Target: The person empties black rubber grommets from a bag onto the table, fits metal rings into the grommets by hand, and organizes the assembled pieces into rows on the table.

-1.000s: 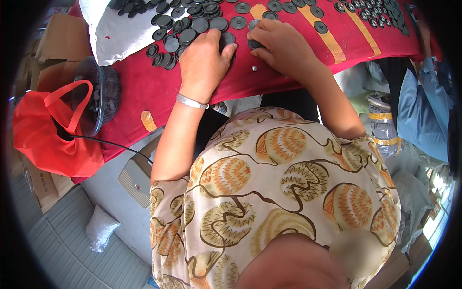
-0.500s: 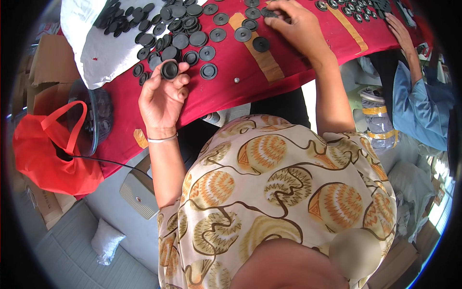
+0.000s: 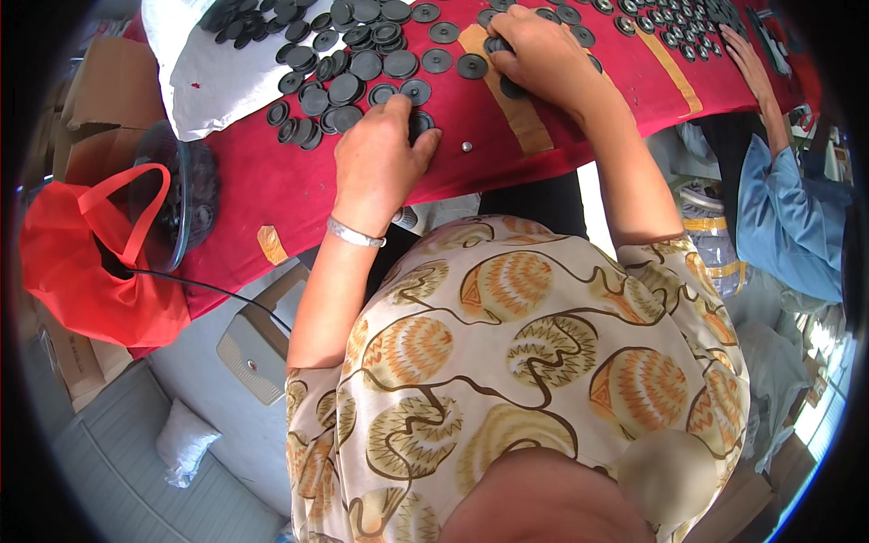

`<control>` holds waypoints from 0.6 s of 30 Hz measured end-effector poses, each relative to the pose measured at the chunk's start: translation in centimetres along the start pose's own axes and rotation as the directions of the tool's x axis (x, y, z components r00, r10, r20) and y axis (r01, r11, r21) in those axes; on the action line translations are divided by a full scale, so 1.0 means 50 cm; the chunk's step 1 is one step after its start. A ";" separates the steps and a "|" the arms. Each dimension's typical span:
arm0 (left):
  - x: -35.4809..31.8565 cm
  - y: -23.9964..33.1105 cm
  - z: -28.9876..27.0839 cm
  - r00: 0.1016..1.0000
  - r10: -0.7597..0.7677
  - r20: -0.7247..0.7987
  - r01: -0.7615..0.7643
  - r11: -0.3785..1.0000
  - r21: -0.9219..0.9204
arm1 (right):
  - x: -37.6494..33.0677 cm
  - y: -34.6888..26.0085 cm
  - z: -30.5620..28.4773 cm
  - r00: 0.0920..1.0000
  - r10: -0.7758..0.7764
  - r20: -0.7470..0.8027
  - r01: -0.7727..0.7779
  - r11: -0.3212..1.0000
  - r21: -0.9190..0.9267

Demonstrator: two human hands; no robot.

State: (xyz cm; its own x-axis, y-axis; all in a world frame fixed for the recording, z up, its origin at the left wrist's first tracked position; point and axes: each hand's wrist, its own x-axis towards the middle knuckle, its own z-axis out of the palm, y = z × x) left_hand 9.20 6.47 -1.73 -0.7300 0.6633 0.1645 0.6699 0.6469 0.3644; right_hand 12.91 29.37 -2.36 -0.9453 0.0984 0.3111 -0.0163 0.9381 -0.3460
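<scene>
Black discs [image 3: 365,65] lie across the red cloth [image 3: 244,199] in front of me, heaped at left and more spread out toward the right. At my far left sits a red bag [image 3: 90,262], with a clear bowl [image 3: 188,199] just beside it. Next comes a white sheet [image 3: 195,100], some discs lying on it. My left hand [image 3: 380,154] is at the near side of the heap, fingers bent down; one disc [image 3: 419,125] shows between forefinger and thumb, but I can't make out whether they pinch it. A small silver ball [image 3: 466,146] lies between my hands. My right hand [image 3: 543,56] has its fingers curled at another disc [image 3: 494,43], their grip hidden from me. Further right are metal-centred discs [image 3: 674,39], then another person's hand [image 3: 747,63].
</scene>
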 end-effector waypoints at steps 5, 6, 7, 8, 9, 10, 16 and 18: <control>0.008 -0.035 0.005 0.915 -0.280 0.291 0.400 0.526 -0.750 | -0.010 0.012 -0.007 0.998 0.046 -0.041 -0.042 0.994 0.105; 0.005 -0.065 0.016 0.888 -0.220 0.405 0.432 0.091 -0.897 | -0.009 0.023 0.002 0.997 0.035 -0.076 -0.021 0.984 0.177; 0.004 -0.089 0.012 0.903 -0.069 0.424 0.402 -0.211 -0.891 | -0.005 0.007 -0.007 0.997 0.024 -0.071 -0.010 0.983 0.185; 0.000 -0.094 0.016 0.910 0.012 0.415 0.378 -0.438 -0.815 | 0.000 -0.018 -0.022 0.997 0.026 -0.067 -0.010 0.974 0.225; -0.001 -0.096 0.019 0.918 0.094 0.384 0.352 -0.638 -0.685 | 0.006 -0.040 -0.029 0.997 0.032 -0.064 -0.014 0.965 0.262; 0.000 -0.104 0.026 0.922 0.202 0.330 0.369 -0.719 -0.589 | 0.013 -0.056 -0.023 0.994 -0.056 -0.097 0.089 0.918 0.386; -0.012 -0.076 0.011 0.897 0.010 0.441 0.298 -0.751 -0.589 | 0.039 -0.176 -0.001 0.960 -0.256 -0.113 0.276 0.800 0.532; -0.023 -0.077 0.017 0.887 -0.019 0.461 0.278 -0.775 -0.568 | 0.028 -0.203 0.006 0.930 -0.358 -0.087 0.350 0.782 0.515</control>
State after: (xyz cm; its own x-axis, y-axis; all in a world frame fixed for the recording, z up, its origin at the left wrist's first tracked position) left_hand 7.58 3.57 -4.10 -0.5984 0.7495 -0.2832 -0.7987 -0.5305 0.2839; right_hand 11.63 19.87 1.36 -0.8445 -0.2156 0.4903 -0.5113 0.5971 -0.6181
